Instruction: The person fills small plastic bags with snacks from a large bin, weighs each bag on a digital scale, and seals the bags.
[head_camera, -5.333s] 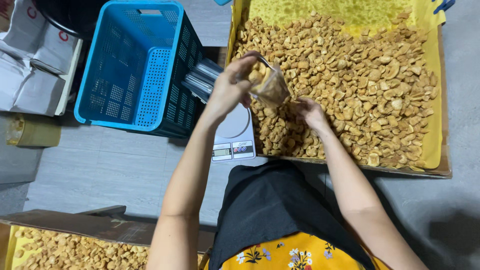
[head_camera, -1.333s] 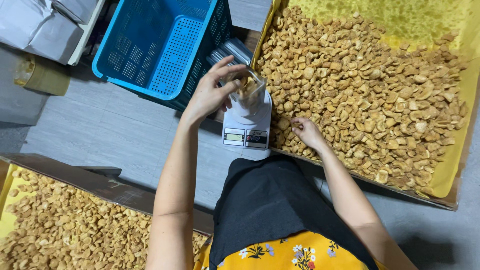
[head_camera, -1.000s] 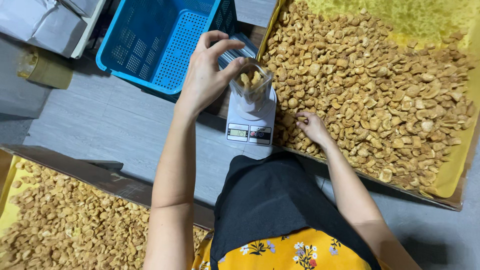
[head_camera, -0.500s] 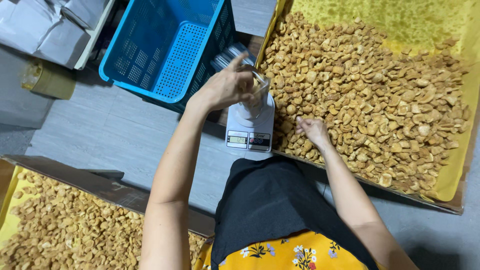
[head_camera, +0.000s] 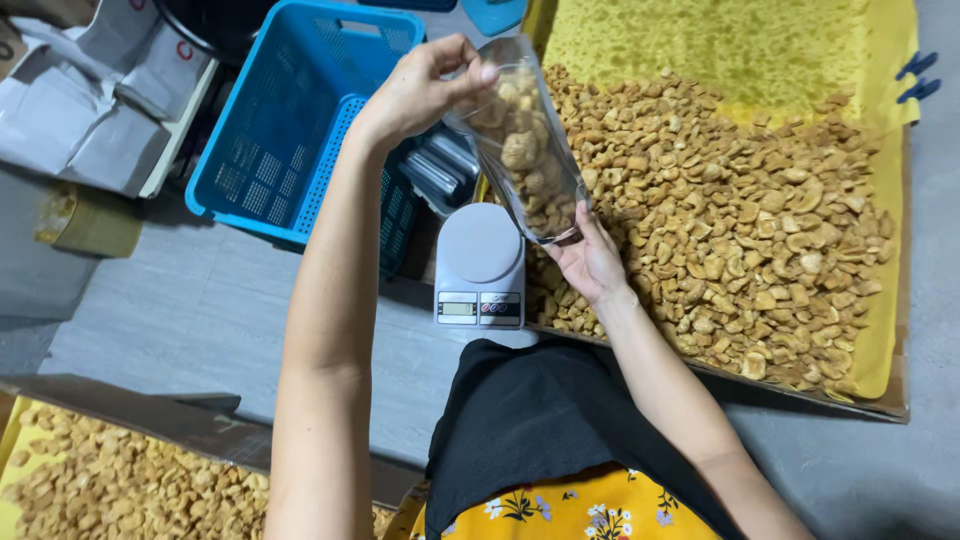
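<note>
We have one view only — the head camera, worn on the person's head and looking almost straight down over the torso. It sits close: both forearms run up from the bottom edge, the left hand (head_camera: 420, 92) near the top, the right hand (head_camera: 590, 265) at centre. The frame takes in the grey floor (head_camera: 180, 310), the white scale (head_camera: 480, 262) mid-frame, a blue crate (head_camera: 290, 130) upper left and the tray (head_camera: 890, 380) upper right (its far edge is cut off). No second view — so nothing is shared.
</note>
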